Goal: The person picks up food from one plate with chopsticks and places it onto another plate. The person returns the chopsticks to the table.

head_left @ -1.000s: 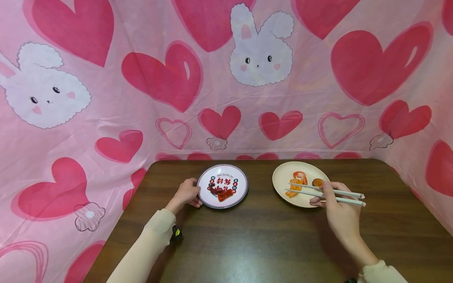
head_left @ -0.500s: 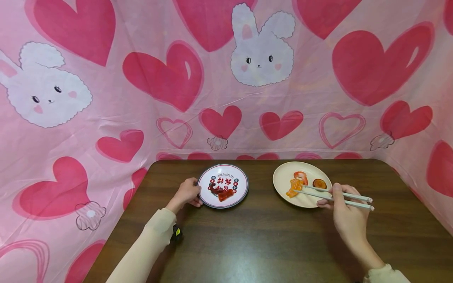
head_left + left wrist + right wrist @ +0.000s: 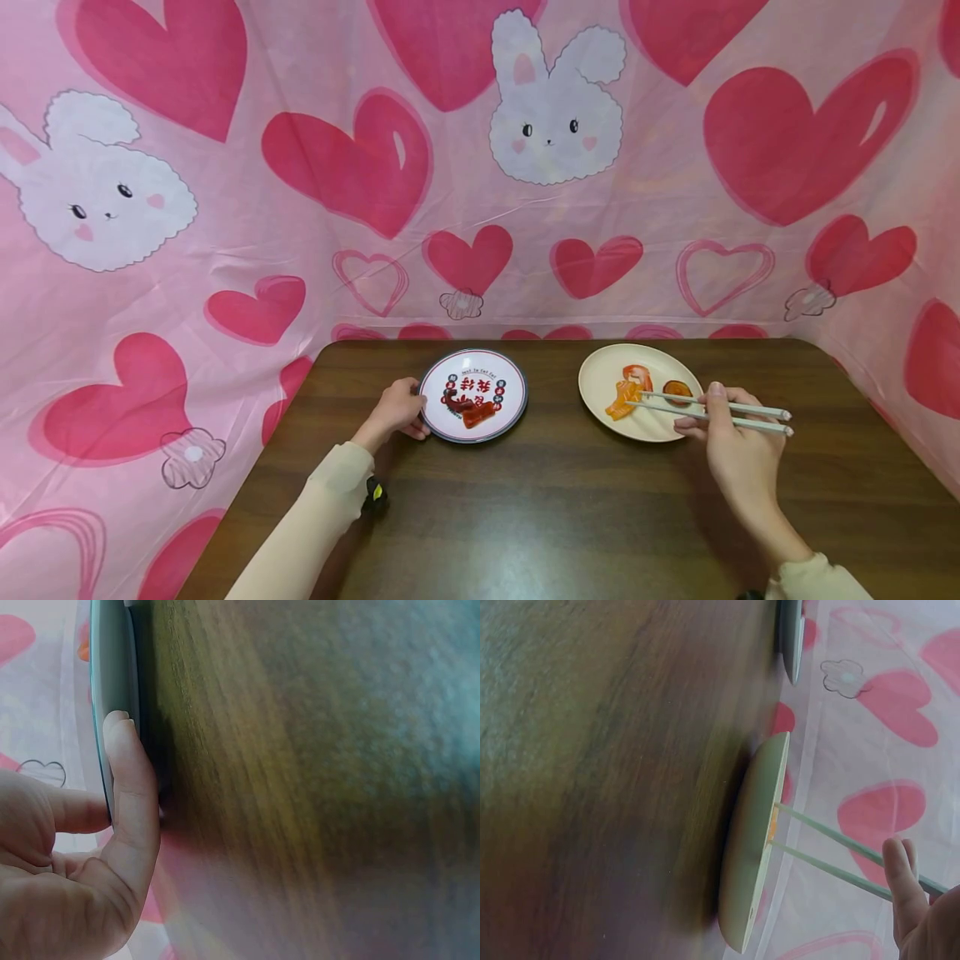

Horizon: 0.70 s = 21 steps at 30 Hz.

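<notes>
My left hand (image 3: 396,410) holds the left edge of the white patterned plate (image 3: 513,385); in the left wrist view the fingers (image 3: 133,795) lie under its rim. Two dark red food pieces (image 3: 478,414) rest on that plate. My right hand (image 3: 742,454) grips a pair of pale chopsticks (image 3: 750,409), their tips apart at the orange piece (image 3: 624,402) on the cream plate (image 3: 600,367). A pink-orange shrimp-like piece (image 3: 639,373) lies against the orange piece, and a round brown piece (image 3: 677,390) sits near the right rim.
Both plates stand near the far edge of the brown wooden table (image 3: 525,517), with a gap between them. A pink cloth (image 3: 450,192) with hearts and rabbits hangs behind the table and at both sides.
My right hand and the chopsticks have shifted a little to the right, uncovering the round brown piece. My left hand and both plates have stayed in place.
</notes>
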Motion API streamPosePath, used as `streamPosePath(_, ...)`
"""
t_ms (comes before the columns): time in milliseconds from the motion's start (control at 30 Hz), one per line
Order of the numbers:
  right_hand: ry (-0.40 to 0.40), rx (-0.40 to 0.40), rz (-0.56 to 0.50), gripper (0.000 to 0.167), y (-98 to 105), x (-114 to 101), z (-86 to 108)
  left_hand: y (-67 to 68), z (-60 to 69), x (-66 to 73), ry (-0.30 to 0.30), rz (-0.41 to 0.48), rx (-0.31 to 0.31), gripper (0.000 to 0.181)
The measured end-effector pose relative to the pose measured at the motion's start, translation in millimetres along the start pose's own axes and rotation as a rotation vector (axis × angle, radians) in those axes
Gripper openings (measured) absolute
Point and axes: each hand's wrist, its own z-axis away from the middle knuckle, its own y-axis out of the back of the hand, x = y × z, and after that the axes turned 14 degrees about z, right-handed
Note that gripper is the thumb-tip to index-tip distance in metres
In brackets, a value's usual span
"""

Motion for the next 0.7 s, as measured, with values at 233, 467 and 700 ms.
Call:
streamPosePath(233,-0.027,-0.009,0.016,0.029,1.4,-0.2,-1.1,-0.5,-0.6,0.6,0.007,-0.012,0.004,0.045)
streamPosePath(467,-0.033,-0.003,-0.032,0.028,4.4,1.6,-3.9,-0.1,-1.3,0.5,0.006,-0.014,0.006,0.046)
streamPosePath(700,-0.044,-0.001,-0.028,0.028,7.3,3.1,-8.2,0.0,-2.5,-0.8,0.003,-0.007,0.004,0.045)
